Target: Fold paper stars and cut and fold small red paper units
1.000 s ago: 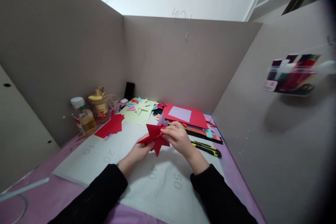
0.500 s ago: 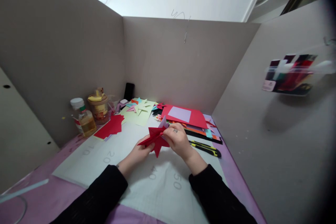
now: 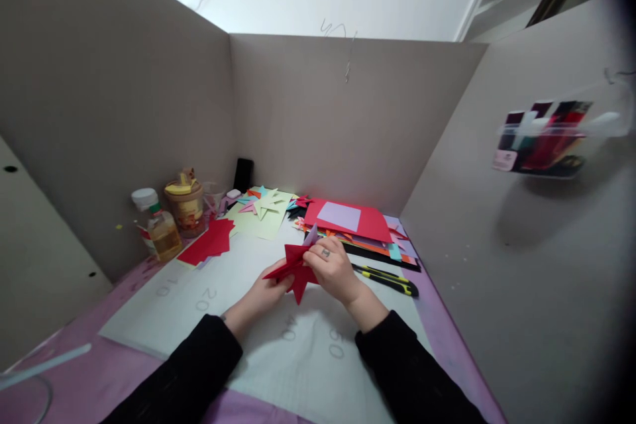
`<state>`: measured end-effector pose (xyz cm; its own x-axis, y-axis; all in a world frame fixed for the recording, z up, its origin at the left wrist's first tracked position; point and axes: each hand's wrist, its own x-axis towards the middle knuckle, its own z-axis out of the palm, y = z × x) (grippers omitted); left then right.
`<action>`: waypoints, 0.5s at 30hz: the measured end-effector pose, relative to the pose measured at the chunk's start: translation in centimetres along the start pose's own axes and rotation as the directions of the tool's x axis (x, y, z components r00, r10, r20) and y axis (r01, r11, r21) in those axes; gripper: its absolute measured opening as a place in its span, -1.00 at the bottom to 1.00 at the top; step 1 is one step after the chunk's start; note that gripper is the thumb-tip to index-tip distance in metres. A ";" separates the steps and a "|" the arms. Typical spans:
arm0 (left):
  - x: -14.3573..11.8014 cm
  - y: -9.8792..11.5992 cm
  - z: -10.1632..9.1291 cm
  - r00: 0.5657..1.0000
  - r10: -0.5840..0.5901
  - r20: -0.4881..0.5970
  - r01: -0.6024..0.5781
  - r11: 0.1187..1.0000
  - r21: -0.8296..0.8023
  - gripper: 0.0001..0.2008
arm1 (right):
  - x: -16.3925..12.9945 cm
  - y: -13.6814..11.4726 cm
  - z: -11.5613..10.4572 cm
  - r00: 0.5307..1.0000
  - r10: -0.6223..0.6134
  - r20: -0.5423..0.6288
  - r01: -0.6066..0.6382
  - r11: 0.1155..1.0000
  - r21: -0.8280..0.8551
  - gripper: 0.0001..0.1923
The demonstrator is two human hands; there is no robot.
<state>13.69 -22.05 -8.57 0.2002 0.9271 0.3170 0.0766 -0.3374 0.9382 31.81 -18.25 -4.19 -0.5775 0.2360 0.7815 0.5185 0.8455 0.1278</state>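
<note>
Presently, fingers (image 3: 314, 257) of right hand (image 3: 336, 271) and left hand (image 3: 265, 290) grip a red star (image 3: 299, 283), seemingly mostly formed; beyond them lie folded stars (image 3: 267, 204), leftward unfolded red sheets (image 3: 209, 242).

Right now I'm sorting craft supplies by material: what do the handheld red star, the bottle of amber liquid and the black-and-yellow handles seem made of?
Red star: matte paper or thin card, judging by its crisp folds.
Bottle: smooth and clear, since the liquid shows through; glass or plastic, I can't tell.
Black-and-yellow handles: probably hard plastic, from their moulded look.
</note>
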 end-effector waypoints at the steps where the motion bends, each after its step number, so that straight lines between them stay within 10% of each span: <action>1: 0.0 0.0 0.1 1.000 -0.005 0.004 0.005 1.000 0.015 -0.75 | 0.1 0.0 -0.1 1.000 -0.007 0.026 0.007 1.000 -0.006 -0.80; 10: 0.0 -0.1 0.0 0.982 -0.179 -0.065 0.164 0.967 -0.192 -0.67 | 0.2 -0.4 -0.3 0.988 0.153 0.002 -0.153 0.988 0.031 -0.76; 15: 0.1 0.3 0.0 0.926 -0.368 -0.083 0.269 0.800 -0.536 -0.60 | 0.0 -0.5 0.7 0.852 0.512 -0.108 -0.506 0.859 0.078 -0.27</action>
<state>13.70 -22.04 -8.23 0.0764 0.9963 -0.0397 -0.4087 0.0676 0.9102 31.03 -18.35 -4.66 -0.1590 0.5822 0.7974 0.6882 0.6445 -0.3333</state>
